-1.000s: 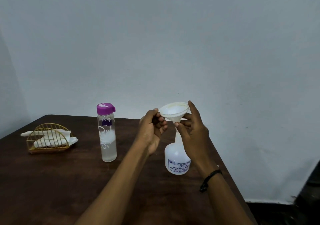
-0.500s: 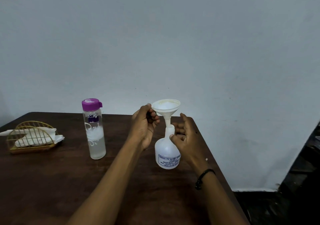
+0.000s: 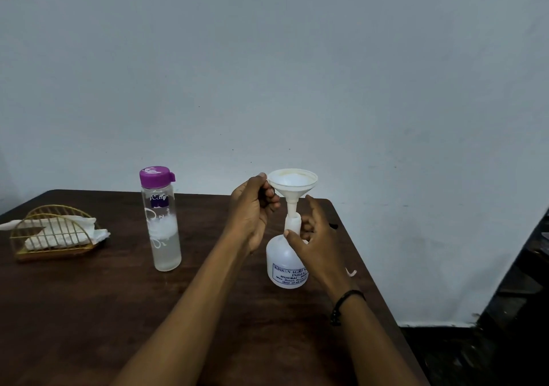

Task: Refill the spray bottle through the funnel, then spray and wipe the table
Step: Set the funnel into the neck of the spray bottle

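A white spray bottle (image 3: 280, 262), its spray head off, stands on the dark wooden table (image 3: 89, 311) near the right edge. A white funnel (image 3: 292, 182) sits upright with its stem in the bottle's neck. My left hand (image 3: 252, 210) pinches the funnel's rim on the left side. My right hand (image 3: 312, 237) curls loosely around the bottle's neck, fingers apart, thumb touching the shoulder. A clear water bottle (image 3: 162, 222) with a purple cap stands to the left, about a third full.
A gold wire holder (image 3: 50, 237) with white napkins sits at the table's far left. A small pale object (image 3: 352, 272) lies by the right edge. The wall stands close behind, and the dark floor drops off to the right.
The funnel went down from my two hands into the bottle's neck. My right hand let go of the funnel and dropped to the neck. The view shifted slightly.
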Demonstrator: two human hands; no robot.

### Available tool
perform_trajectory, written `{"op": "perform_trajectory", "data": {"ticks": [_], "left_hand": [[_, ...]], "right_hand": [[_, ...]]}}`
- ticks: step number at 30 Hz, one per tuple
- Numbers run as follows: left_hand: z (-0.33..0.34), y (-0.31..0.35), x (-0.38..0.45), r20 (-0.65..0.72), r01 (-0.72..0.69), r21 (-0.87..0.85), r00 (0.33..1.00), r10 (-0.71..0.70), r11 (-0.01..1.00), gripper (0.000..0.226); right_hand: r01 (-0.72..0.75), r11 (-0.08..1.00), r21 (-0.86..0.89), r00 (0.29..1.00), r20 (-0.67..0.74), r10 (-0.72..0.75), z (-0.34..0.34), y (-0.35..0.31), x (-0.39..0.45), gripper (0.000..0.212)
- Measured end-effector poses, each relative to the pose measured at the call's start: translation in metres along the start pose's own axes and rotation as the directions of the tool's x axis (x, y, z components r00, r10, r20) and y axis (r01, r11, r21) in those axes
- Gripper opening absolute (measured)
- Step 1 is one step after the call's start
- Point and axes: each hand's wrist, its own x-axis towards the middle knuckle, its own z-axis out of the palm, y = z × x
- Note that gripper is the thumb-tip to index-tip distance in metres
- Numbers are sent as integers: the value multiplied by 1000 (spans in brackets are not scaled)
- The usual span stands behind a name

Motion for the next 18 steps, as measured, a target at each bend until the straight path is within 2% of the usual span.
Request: {"op": "perform_trajectory", "data": {"ticks": [4,12,14,16,18], "left_hand": [[1,-1,0,7,11,-26,1000,-11,1000,30],[-5,-2,2,-25,1,42,1000,0,999,30],[-6,-2,1,-24,9,88,1000,-7,996,30],[-6,-4,-2,-11,16,150,1000,-14,989,30],[-5,-5,-5,-9,23,189,1000,-21,982,29]], "right_hand": [[27,1000,5,1000,-1,-27,1,0,0,79],[56,998,2,998,-12,-56,2,0,0,79],[60,998,-8,998,-15,-60,2,1,0,71],[43,998,-47,999,-18,-44,1,2,1,49],[31,998,-55,999,-22,-32,1,3,2,41]]}}
